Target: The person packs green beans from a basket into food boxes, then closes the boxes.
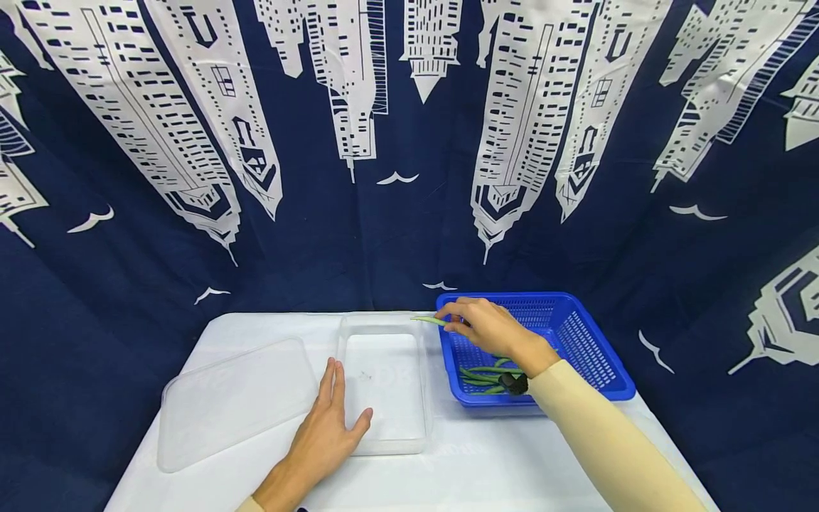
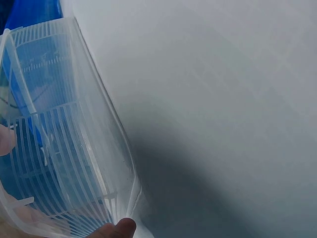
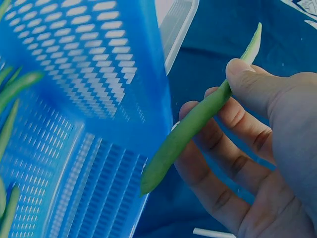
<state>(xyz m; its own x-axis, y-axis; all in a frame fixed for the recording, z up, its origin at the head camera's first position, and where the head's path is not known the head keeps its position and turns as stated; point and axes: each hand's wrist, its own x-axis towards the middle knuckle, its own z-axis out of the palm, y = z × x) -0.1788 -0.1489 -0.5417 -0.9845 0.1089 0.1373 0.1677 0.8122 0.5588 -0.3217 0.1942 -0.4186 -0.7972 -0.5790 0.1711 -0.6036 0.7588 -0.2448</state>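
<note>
My right hand [image 1: 489, 327] pinches a green bean [image 3: 190, 131] between thumb and fingertips, over the left rim of a blue plastic basket [image 1: 601, 355]. One end of the bean points left toward a clear rectangular container [image 1: 419, 446]. More green beans [image 1: 493, 377] lie inside the basket, partly covered by my right arm. My left hand [image 1: 326, 434] rests along the container's left side with its fingers straight and its thumb spread over the opening. In the left wrist view, fingertips [image 2: 125, 227] show at the bottom edge of the container's ribbed, see-through wall [image 2: 64, 144].
A flat translucent lid [image 1: 237, 402] lies at a slant to the left of the container on the white table [image 1: 512, 469]. Behind the table hangs a dark blue cloth [image 1: 409, 235] printed with white buildings and birds.
</note>
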